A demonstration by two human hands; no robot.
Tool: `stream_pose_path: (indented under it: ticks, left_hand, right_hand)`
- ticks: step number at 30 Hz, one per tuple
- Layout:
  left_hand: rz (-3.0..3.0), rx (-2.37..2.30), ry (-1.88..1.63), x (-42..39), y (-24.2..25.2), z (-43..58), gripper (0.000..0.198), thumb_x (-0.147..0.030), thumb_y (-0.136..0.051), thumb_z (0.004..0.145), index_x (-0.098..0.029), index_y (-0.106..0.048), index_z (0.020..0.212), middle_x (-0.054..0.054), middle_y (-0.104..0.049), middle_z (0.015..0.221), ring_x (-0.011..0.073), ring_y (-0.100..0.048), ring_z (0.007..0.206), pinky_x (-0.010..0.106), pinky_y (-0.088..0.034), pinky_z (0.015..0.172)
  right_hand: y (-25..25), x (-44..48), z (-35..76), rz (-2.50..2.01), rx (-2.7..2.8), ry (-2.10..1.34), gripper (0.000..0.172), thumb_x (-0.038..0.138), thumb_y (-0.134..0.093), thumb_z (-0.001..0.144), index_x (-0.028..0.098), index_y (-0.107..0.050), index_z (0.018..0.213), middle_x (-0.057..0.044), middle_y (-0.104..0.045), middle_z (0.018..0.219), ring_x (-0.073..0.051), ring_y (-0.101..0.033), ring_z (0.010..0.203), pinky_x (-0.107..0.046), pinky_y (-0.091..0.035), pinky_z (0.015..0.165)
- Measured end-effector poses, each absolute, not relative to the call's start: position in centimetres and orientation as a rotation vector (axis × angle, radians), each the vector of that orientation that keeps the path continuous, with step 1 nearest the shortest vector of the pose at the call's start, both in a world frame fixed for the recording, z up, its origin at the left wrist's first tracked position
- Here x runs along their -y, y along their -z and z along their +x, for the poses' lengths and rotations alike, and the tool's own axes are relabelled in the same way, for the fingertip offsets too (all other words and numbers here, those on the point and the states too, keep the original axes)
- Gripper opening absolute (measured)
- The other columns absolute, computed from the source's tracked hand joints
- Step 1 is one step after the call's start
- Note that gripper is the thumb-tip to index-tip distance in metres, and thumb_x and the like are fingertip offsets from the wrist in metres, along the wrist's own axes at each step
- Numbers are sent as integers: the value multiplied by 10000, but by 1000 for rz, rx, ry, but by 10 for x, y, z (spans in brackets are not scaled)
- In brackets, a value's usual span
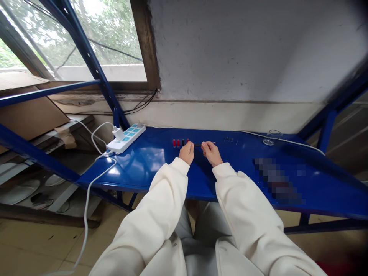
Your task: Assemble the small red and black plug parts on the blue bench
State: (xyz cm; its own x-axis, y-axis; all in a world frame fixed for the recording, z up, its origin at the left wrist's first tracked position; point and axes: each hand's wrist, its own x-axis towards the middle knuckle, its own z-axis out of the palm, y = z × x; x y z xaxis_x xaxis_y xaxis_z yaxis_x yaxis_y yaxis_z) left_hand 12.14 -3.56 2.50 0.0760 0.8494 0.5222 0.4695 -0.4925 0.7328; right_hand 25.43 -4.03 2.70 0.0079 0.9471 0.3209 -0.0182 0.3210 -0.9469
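Holding a thin dark rod (197, 145) between both hands, you're working low over the blue bench top (149, 161), sleeves reaching in from the bottom edge.

Head view:
- Your left hand (186, 152): fingers curled in and closed on the rod's left end.
- Your right hand (212, 152): fingertips pinched together on the right end. A thin pale tip pokes out past them; it's too small to say what it is.
- Rod runs roughly level between the hands, just above the bench, near the back edge.
- Red and black plugs (178, 143) stand in a short row just beside your left hand, on the far side.
- Small dark parts (230, 140) sit in a row to the right of your right hand, apart from it.
- Power strip (126, 138) is well off to the left with its white cable (86, 199) dropping to the floor.
- Clear round dish (270, 140) sits far right by the wall.
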Motion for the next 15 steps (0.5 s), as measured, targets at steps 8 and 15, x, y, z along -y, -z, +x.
stream_pose_path:
  ticks: [8, 15]
  left_hand:
    - [1784, -1281, -1389, 32, -23, 123, 455, -487, -293, 855, -183, -426, 543, -7, -458, 495, 103, -430, 475, 233, -365, 529]
    - [1555, -1232, -1316, 30, -21, 124, 532, -599, -303, 794, -175, -418, 494, -16, -415, 430, 86, -417, 416, 218, -348, 436]
  right_hand:
    - [-29, 42, 253, -960, 1319, -992, 399, 572, -514, 713, 206, -402, 599, 63, -383, 502, -45, -285, 381, -216, -224, 372]
    - [-23, 38, 255, -984, 1365, -917, 393, 579, -486, 727, 205, -428, 625, 52, -405, 518, -58, -312, 406, -212, -258, 390]
